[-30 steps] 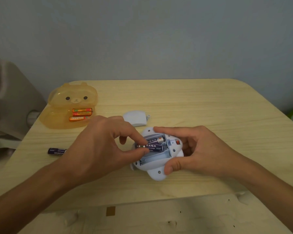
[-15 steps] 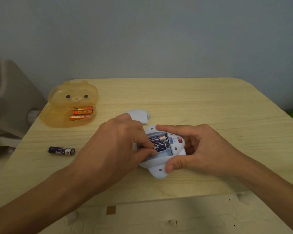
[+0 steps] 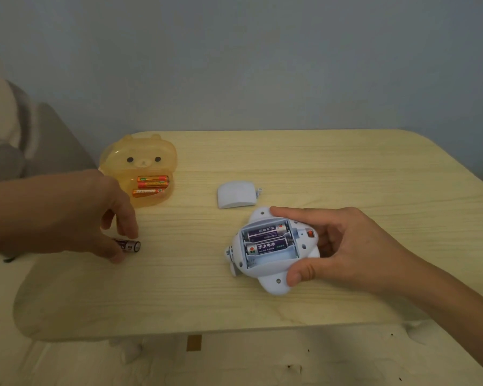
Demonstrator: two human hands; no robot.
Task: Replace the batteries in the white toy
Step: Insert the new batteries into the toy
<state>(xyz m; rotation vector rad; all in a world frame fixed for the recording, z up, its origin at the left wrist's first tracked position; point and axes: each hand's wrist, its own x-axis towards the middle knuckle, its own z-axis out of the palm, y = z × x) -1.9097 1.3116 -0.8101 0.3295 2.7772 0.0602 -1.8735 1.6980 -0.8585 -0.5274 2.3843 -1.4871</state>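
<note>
The white toy (image 3: 273,282) lies belly-up on the table, held by my right hand (image 3: 354,246) with the thumb on its near edge and the forefinger along its far edge. Its open battery compartment (image 3: 271,259) holds two purple batteries (image 3: 267,239) in the upper slots; the nearest slot is bare. At the left, my left hand (image 3: 67,215) is down on a loose purple battery (image 3: 130,245) that lies on the table, pinched between thumb and forefinger. The toy's white battery cover (image 3: 236,195) lies behind the toy.
A translucent orange bear-shaped case (image 3: 138,160) stands open at the back left, with three orange batteries (image 3: 152,185) in its tray. The wooden table (image 3: 332,168) ends in a rounded front edge close to me. Grey fabric lies off the table's left side.
My left hand has left the toy's compartment and swung left to the loose purple battery. The second battery now sits in its slot. My right hand keeps hold of the toy.
</note>
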